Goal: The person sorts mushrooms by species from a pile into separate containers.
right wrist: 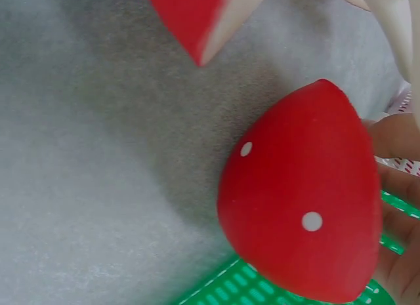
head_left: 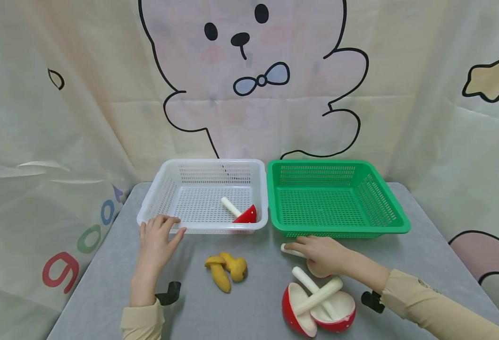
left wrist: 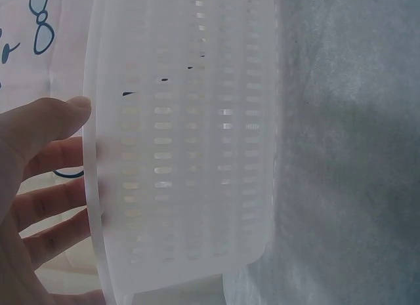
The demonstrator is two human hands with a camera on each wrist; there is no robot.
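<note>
My left hand (head_left: 157,243) is at the near left corner of the white basket (head_left: 151,203). Its fingers reach over the rim (left wrist: 92,187) and the thumb tip lies right at the edge. In my right hand (head_left: 323,255) is a red-capped toy mushroom (right wrist: 302,200), gripped just in front of the green basket (head_left: 338,229). The stem's pale end sticks out left of the fingers, and the hand hides much of the cap in the head view. Below it lie two more red toy mushrooms (head_left: 291,314) with crossed white stems.
Another red toy mushroom (head_left: 245,215) lies inside the white basket. Two small yellow-brown toy mushrooms (head_left: 219,274) lie together on the grey table (head_left: 241,316), between the hands. A curtain with a bear drawing (head_left: 257,123) hangs behind the baskets.
</note>
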